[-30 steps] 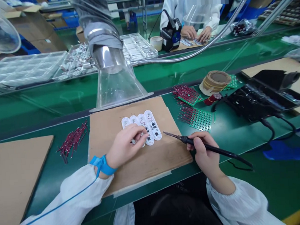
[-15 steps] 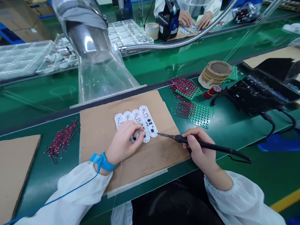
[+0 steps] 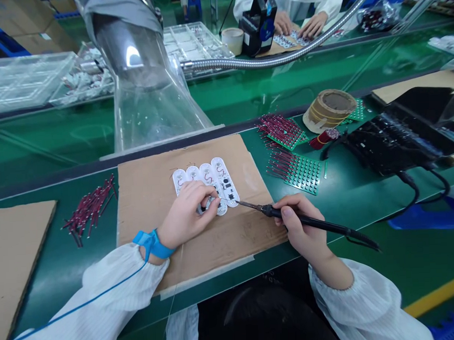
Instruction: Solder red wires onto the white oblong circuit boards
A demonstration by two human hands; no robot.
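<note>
My right hand [image 3: 302,224] grips a black soldering iron [image 3: 315,221] like a pen. Its metal tip meets the lower end of the rightmost white circuit board [image 3: 224,182]. Over the boards beside it rests my left hand [image 3: 191,206], thumb and forefinger pinched on a thin solder wire [image 3: 226,199] that reaches toward the iron's tip. Several of these rounded white boards lie side by side, with short red wires at their far ends; my left fingers hide part of them. Under them is a cardboard sheet [image 3: 149,193]. A blue wrist strap [image 3: 154,244] circles my left wrist.
Loose dark red wires [image 3: 90,207] lie left of the cardboard. To the right are green boards [image 3: 304,172] with red wires, a tape roll [image 3: 329,109] and a black box [image 3: 383,138]. A clear fume hood [image 3: 153,113] stands behind. Across the bench, another person's hands [image 3: 313,26] handle boards.
The view has shifted slightly. My left hand keeps its pinch on the boards, and the iron's tip has moved a touch leftward at the rightmost board.
</note>
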